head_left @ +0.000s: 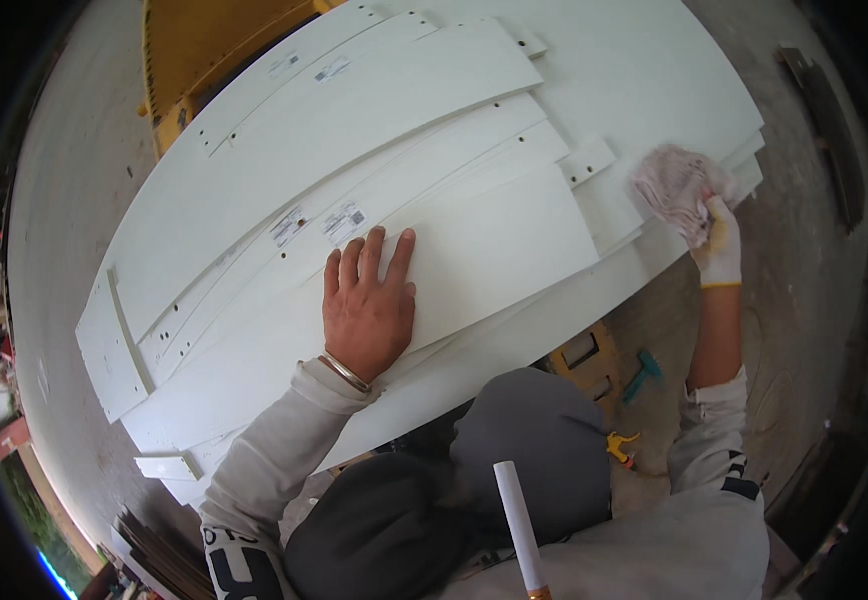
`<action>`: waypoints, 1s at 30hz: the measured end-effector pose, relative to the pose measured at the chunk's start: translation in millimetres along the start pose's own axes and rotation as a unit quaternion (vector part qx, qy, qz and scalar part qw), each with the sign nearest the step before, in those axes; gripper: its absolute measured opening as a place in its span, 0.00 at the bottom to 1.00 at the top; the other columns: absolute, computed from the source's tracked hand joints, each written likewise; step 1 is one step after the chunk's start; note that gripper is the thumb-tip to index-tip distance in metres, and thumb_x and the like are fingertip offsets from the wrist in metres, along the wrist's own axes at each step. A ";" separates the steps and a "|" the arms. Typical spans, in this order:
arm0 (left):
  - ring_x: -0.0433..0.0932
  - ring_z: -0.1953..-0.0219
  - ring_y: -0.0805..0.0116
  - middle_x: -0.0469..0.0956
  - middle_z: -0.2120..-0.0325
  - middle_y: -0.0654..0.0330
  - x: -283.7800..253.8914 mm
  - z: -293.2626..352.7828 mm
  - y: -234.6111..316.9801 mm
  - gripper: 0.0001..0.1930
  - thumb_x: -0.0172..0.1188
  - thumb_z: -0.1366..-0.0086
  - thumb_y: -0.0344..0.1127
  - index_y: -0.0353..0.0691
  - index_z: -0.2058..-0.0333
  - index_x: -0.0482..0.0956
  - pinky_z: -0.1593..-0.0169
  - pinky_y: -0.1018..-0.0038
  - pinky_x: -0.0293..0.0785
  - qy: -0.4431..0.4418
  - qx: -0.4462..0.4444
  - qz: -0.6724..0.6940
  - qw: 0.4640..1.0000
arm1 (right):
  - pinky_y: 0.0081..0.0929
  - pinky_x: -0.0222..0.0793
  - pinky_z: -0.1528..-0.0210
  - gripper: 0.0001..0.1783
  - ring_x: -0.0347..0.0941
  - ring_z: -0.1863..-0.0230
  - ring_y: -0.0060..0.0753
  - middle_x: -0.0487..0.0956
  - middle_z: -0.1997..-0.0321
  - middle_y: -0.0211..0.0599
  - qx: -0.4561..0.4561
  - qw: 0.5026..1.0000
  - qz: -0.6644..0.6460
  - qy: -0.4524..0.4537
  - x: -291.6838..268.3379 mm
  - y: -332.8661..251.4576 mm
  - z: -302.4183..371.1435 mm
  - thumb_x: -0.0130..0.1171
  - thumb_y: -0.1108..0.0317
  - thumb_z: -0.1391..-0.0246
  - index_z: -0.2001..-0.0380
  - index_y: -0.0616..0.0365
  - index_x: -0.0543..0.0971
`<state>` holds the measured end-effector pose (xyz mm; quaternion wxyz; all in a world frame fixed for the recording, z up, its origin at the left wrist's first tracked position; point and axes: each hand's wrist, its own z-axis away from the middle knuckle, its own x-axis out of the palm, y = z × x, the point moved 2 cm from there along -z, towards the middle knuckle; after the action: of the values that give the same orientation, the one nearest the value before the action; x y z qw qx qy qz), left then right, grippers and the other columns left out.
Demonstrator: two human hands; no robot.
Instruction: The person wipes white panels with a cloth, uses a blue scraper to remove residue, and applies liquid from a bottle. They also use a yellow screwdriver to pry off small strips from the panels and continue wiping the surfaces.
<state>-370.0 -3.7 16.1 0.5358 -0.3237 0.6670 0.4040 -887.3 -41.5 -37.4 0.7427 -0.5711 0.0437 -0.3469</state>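
Observation:
Bare except for a bracelet at the wrist, my left hand (369, 300) lies flat on a white panel (494, 240), its fingers spread. My right hand (720, 245) wears a white work glove with a yellow cuff and grips a bunched pinkish-grey rag (679, 190). The rag rests at the right end of the stacked white panels, near their edge. Several long panels with small dark holes overlap in the stack. Printed labels (344, 222) stick to some of them, just beyond my left fingers.
A yellow metal frame (214, 50) stands at the far left behind the panels. Below the near edge are a teal-handled tool (642, 377), a yellow air blow gun (621, 448) and a yellow frame part (589, 365). Dark boards (824, 135) lie on the floor at right. A cigarette (520, 525) juts into view.

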 end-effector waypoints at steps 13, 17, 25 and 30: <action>0.71 0.42 0.48 0.69 0.38 0.49 29.4 -39.8 28.2 0.33 0.53 0.30 0.42 0.49 0.27 0.60 0.42 0.52 0.71 -0.097 0.011 -0.080 0.992 | 0.46 0.71 0.38 0.35 0.75 0.39 0.63 0.78 0.40 0.63 0.159 0.714 0.612 0.301 -181.3 104.2 224.9 0.61 0.52 0.46 0.41 0.67 0.75; 0.71 0.41 0.47 0.71 0.41 0.49 22.7 -54.4 35.0 0.34 0.53 0.30 0.46 0.50 0.27 0.59 0.41 0.50 0.71 -0.136 -0.046 -0.067 0.987 | 0.50 0.74 0.38 0.36 0.76 0.39 0.62 0.78 0.40 0.60 0.232 0.696 0.611 0.297 -193.1 173.8 254.1 0.65 0.58 0.48 0.37 0.60 0.71; 0.64 0.32 0.47 0.65 0.32 0.49 21.8 -24.5 28.8 0.34 0.52 0.29 0.48 0.48 0.27 0.59 0.31 0.48 0.61 -0.076 -0.124 -0.062 0.987 | 0.47 0.72 0.42 0.33 0.77 0.42 0.59 0.79 0.42 0.57 0.179 0.835 0.409 0.320 -186.6 128.8 214.1 0.66 0.59 0.47 0.41 0.65 0.72; 0.48 0.22 0.48 0.51 0.24 0.48 6.9 40.1 3.4 0.34 0.53 0.28 0.45 0.37 0.28 0.59 0.23 0.48 0.48 -0.123 0.003 -0.021 0.992 | 0.48 0.69 0.39 0.43 0.78 0.45 0.57 0.80 0.43 0.54 -0.059 0.806 0.547 0.218 -108.4 36.9 188.4 0.64 0.62 0.47 0.28 0.48 0.61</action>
<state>-356.3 33.4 6.0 0.6232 -0.2842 0.5900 0.4276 -865.1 177.9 -40.9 0.7453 -0.4043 0.5302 0.0044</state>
